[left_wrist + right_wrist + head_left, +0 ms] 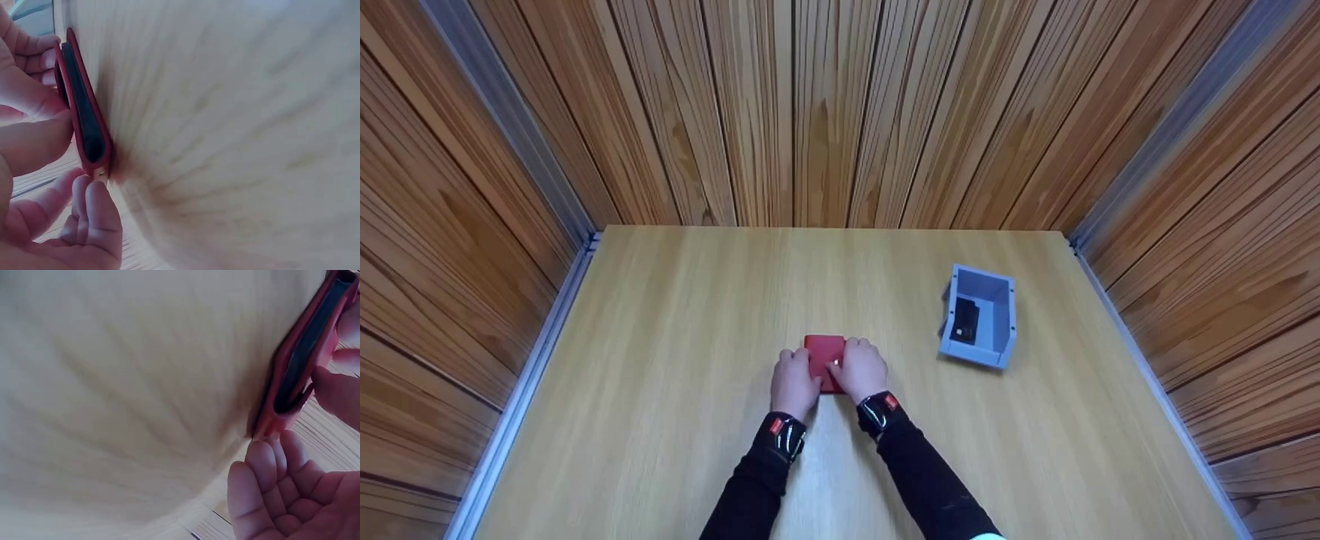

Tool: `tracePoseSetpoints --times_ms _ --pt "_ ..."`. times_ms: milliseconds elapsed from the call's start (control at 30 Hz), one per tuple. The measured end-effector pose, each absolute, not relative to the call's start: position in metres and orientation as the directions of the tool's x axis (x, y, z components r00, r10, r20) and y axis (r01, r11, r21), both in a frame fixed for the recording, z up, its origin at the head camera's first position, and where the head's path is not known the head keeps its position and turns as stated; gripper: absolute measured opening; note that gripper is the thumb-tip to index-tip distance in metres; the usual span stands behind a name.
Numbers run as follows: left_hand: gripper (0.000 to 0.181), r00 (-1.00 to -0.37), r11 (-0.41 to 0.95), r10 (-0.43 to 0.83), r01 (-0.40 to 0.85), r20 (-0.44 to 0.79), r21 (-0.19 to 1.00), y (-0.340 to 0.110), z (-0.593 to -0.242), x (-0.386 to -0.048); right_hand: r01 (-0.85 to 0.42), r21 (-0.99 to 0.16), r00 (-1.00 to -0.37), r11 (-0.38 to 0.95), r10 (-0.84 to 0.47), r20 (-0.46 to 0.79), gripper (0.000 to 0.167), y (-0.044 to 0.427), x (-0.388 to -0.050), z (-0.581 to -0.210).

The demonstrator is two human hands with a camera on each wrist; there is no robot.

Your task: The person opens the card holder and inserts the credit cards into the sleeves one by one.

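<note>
Red wallet [825,352] gripped by left hand [795,383] and right hand [862,370]; wristband labels [891,402] too small to read.

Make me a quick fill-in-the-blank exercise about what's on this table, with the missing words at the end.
1. The left hand and the right hand hold a wallet whose outside is the color ____.
2. In the head view, the bin stands on the table to the ____ of the wallet.
3. The small object lying inside the bin is mostly ____ in color.

Missing words: red; right; black.
</note>
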State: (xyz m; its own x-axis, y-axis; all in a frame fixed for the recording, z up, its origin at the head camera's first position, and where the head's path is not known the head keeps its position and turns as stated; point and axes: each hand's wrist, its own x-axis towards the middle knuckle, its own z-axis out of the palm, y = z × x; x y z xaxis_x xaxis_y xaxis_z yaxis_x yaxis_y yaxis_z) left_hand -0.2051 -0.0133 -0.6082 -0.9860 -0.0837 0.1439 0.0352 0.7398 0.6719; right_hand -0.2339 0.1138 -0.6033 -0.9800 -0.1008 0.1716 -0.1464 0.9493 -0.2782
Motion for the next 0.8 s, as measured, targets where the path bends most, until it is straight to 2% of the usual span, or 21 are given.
tracePoseSetpoints --times_ms 167,333,633,800 --pt "0.028 -0.991 0.765 -0.065 0.026 0.118 0.644 -0.0128 -0.6073 -0.2056 -0.136 -0.244 -0.981 0.96 -0.097 0.167 0.041 0.1123 -0.2331 -0.6027" --pt "0.022 -0.988 0.776 -0.052 0.052 0.145 0.629 -0.0132 -0.6073 -0.2049 -0.152 -0.191 -0.975 0.97 -0.116 0.189 0.039 0.1097 -0.2316 -0.6021" --pt "0.014 -0.99 0.772 -0.043 0.053 0.136 0.634 -0.0131 -0.6071 -0.207 -0.194 -0.098 -0.95 0.976 -0.162 0.269 0.029 0.1047 -0.2294 -0.6048" --pt "0.017 -0.981 0.76 -0.04 0.092 0.187 0.644 -0.0139 -0.6092 -0.2056 -0.216 -0.057 -0.937 0.975 -0.191 0.292 0.019 0.1035 -0.2278 -0.6067"
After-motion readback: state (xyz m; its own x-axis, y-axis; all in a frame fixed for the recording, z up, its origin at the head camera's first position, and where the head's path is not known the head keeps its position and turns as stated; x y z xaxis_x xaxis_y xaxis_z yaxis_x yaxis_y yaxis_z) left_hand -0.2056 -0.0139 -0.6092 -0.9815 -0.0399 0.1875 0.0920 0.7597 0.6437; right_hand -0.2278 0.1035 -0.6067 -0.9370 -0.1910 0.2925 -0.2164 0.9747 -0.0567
